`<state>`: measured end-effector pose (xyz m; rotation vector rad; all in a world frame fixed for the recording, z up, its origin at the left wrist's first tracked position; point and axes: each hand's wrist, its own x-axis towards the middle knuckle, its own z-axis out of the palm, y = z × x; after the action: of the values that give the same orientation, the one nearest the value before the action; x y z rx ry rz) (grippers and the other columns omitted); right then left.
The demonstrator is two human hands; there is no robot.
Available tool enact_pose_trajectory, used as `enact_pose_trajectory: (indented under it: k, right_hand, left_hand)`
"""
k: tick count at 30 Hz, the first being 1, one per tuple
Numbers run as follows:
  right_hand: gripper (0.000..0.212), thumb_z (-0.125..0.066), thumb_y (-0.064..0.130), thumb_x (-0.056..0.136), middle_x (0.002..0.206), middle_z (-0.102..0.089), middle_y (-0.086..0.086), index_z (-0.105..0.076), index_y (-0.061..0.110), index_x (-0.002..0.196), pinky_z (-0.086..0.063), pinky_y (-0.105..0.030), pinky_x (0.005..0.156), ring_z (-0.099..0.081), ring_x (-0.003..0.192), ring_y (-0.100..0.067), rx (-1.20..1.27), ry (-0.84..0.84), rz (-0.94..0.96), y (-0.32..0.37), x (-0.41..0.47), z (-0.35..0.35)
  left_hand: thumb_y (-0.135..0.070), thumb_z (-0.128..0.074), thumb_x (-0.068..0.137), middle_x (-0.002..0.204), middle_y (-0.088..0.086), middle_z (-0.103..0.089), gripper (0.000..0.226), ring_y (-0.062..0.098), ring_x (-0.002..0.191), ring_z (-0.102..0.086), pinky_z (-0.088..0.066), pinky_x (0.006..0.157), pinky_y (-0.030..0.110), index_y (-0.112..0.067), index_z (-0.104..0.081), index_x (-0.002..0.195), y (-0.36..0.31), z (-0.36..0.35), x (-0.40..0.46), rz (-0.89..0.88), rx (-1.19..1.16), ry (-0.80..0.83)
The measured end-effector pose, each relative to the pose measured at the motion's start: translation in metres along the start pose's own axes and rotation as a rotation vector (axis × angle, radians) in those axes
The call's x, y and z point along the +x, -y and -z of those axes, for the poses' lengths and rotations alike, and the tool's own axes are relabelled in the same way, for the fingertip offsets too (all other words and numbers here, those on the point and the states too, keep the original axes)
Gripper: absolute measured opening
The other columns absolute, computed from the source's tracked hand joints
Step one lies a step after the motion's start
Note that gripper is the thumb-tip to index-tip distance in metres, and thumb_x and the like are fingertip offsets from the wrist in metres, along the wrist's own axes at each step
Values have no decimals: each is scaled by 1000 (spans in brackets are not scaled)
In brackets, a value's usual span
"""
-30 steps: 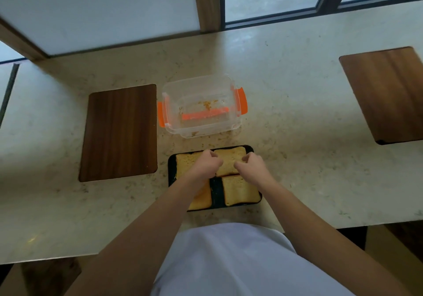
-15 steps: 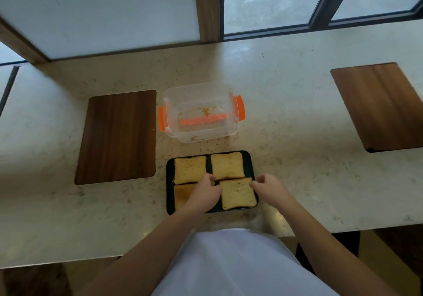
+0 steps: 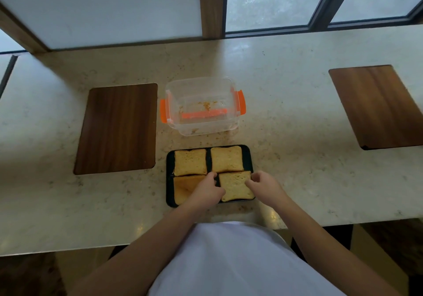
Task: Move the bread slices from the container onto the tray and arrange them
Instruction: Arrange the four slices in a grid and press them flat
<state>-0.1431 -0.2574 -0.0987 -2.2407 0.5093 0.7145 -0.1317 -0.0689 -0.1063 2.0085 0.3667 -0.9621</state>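
Observation:
A black tray (image 3: pixel 170 176) lies near the counter's front edge with several toasted bread slices in two rows. The far-left slice (image 3: pixel 190 161) and far-right slice (image 3: pixel 226 159) lie flat and untouched. My left hand (image 3: pixel 207 191) rests over part of the near-left slice (image 3: pixel 182 188) and pinches the left edge of the near-right slice (image 3: pixel 235 187). My right hand (image 3: pixel 263 185) pinches that slice's right edge. Behind the tray stands the clear container (image 3: pixel 199 80) with orange latches, holding only crumbs.
A dark wooden board (image 3: pixel 117 127) lies left of the container and another wooden board (image 3: pixel 377 105) at the far right. Crumbs are scattered on the pale stone counter (image 3: pixel 297 169) around the container. Window frames run along the back.
Both hands have drawn back from the far row of slices to the near row. My right hand has closed in on the near-right slice's right edge.

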Motion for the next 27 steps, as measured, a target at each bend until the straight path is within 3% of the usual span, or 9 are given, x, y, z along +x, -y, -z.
enact_pose_trajectory:
  k: [2,4,6,11,17,21,23,25,27]
  right_hand:
    - [36,-57,31,92,111,-67,-9,-61,9,121,-54,-40,83,-62,97,-24,1,-8,-13,0,0,-3]
    - [44,-57,32,91,116,-64,-6,-57,10,129,-51,-34,78,-59,95,-18,36,-13,-32,1,-1,-7]
    - [46,-58,32,90,117,-63,-6,-55,12,131,-53,-35,80,-60,95,-17,80,-20,-55,1,-3,-9]
    - [38,-59,31,89,116,-62,-5,-58,14,123,-54,-42,90,-59,103,-20,127,1,-87,4,-4,-11]
    - [30,-60,32,90,104,-63,2,-60,17,116,-54,-34,80,-60,93,-12,148,22,-64,5,-4,-16]
    - [24,-60,34,91,104,-61,4,-57,22,111,-53,-32,79,-58,92,-10,152,47,-52,9,-5,-21]
    - [22,-60,33,91,104,-62,4,-57,23,110,-53,-32,79,-59,93,-10,148,48,-51,10,-5,-22]
    - [22,-59,31,92,105,-62,4,-58,21,112,-51,-31,76,-58,92,-9,151,30,-50,10,-5,-22]
    - [21,-59,29,93,104,-62,5,-59,20,112,-48,-27,71,-56,89,-5,152,-3,-29,11,-5,-20]
  left_hand:
    - [-17,-60,93,116,-10,-56,70,4,89,-56,-41,60,19,-21,-27,156,0,-2,0,-10,22,3]
    - [-16,-61,92,114,-9,-55,72,0,76,-50,-41,56,18,-20,-27,156,-1,-2,1,-6,37,9]
    - [-16,-64,90,131,0,-54,77,0,77,-51,-42,56,19,-20,-27,156,-2,-1,2,-8,48,20]
    - [-18,-70,85,89,-14,-50,76,6,77,-57,-51,61,23,-21,-33,152,-2,0,1,-12,61,24]
    - [-24,-69,85,97,-10,-54,65,9,81,-62,-56,71,29,-22,-43,145,3,4,1,3,8,16]
    - [-28,-69,84,102,-12,-53,63,8,85,-61,-50,64,24,-24,-45,143,5,8,-1,-10,3,15]
    - [-29,-68,84,116,-6,-55,62,6,86,-58,-45,61,22,-23,-46,142,7,9,-3,-29,26,22]
    - [-28,-67,86,124,-2,-56,54,4,86,-55,-44,60,21,-21,-51,137,10,12,-4,-72,51,-5]
    - [-25,-64,90,117,-1,-62,37,3,85,-56,-45,55,16,-20,-57,127,14,23,-3,-109,30,-102]
